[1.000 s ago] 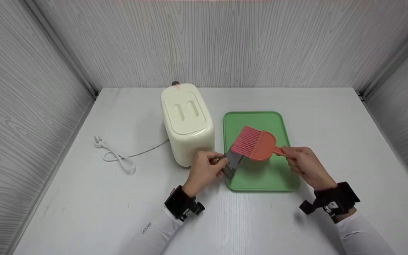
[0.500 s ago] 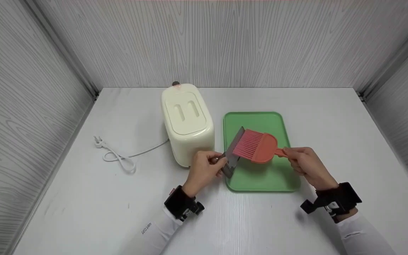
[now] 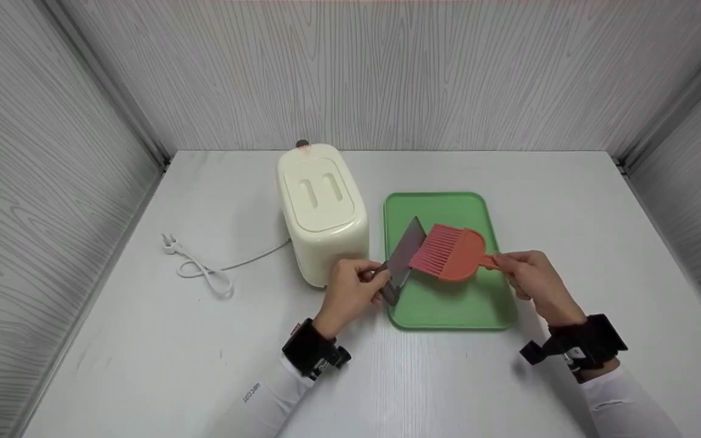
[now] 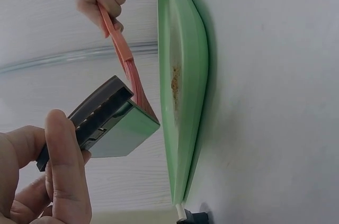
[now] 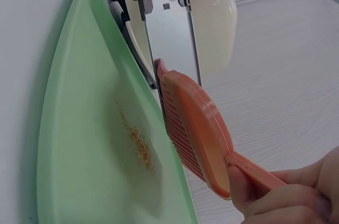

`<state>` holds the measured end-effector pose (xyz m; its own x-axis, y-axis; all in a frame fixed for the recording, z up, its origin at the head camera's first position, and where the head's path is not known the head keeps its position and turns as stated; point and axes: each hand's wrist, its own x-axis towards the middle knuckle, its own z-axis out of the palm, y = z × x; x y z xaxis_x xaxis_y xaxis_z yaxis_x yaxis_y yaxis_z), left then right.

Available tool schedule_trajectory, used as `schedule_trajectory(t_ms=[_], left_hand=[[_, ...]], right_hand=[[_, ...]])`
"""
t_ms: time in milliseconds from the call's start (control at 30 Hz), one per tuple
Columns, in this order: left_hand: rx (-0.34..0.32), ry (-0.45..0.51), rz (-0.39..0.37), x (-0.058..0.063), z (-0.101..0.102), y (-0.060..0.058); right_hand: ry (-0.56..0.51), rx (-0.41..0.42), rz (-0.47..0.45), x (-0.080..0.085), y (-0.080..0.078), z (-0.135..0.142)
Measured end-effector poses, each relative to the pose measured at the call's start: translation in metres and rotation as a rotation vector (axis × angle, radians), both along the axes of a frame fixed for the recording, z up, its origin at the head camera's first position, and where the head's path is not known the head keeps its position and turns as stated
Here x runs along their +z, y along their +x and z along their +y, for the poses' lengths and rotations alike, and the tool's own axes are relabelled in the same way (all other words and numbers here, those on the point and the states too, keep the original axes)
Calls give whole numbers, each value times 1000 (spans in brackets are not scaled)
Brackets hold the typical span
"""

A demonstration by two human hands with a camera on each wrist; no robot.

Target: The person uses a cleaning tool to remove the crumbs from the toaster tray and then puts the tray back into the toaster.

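Note:
My left hand (image 3: pixel 350 289) pinches the dark grip end of a toaster crumb tray (image 3: pixel 404 250), a flat metal plate held tilted over the left side of a green serving tray (image 3: pixel 454 311). My right hand (image 3: pixel 536 283) grips the thin handle of an orange brush (image 3: pixel 465 257). Its pink bristles (image 5: pixel 179 134) touch the metal plate, as the right wrist view shows. Brown crumbs (image 5: pixel 140 147) lie in a small streak on the green surface below. Part of the left fingers is hidden behind the grip end.
A cream toaster (image 3: pixel 323 198) with its lid on stands left of the green tray, close to my left hand. Its white cord and plug (image 3: pixel 171 244) lie looped on the table further left. Panelled walls (image 3: pixel 387 73) enclose the table at the back and sides.
The brush has slid right and slightly down along the crumb tray, uncovering more of the metal. My right hand has shifted a little to the right; the left hand stays in place.

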<state>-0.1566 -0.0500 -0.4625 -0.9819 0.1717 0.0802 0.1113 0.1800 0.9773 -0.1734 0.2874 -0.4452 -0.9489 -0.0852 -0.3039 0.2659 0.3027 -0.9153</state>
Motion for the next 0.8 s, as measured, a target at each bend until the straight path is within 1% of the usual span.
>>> schedule_trajectory(t_ms=[167,433,667,800], left_hand=[[-3,-9,1,0,0,0],[-19,-8,20,0,1,1],[-22,-8,25,-1,1,1],[-16,-10,9,0,2,2]], right_hand=[[32,-11,25,1,0,3],[132,-54,101,6,1,7],[117,-80,140,4,2,8],[109,-100,169,4,3,8]])
